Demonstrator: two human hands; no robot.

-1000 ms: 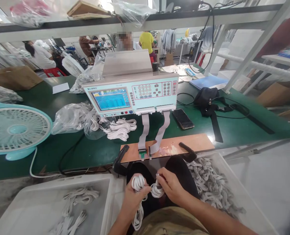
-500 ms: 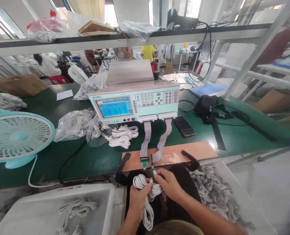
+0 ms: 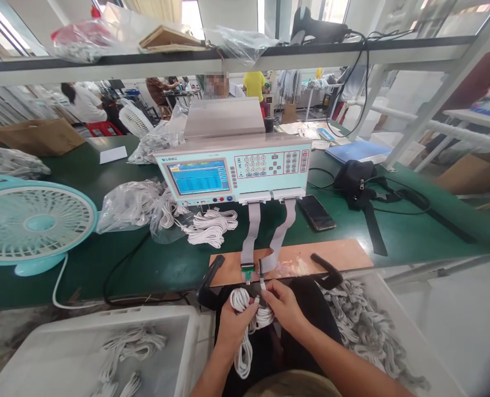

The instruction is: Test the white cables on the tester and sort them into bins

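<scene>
My left hand (image 3: 232, 325) grips a coiled white cable (image 3: 241, 331) whose loops hang below my fist. My right hand (image 3: 281, 306) pinches one plug end of the same cable, just under the two connectors (image 3: 254, 270) at the front edge of the wooden board (image 3: 303, 259). Grey ribbon cables (image 3: 265, 231) run from those connectors up to the pale blue tester (image 3: 236, 165) with a lit screen.
A white bin (image 3: 104, 353) at lower left holds a few coiled cables; a bin (image 3: 365, 325) at right holds several more. On the green table: a teal fan (image 3: 30, 220), bagged cables (image 3: 133, 201), loose coils (image 3: 212, 226), a phone (image 3: 316, 212), a black bag (image 3: 355, 176). People work behind.
Both hands have risen with the cable from my lap toward the connectors at the board's edge. The right hand's plug end now sits just below them.
</scene>
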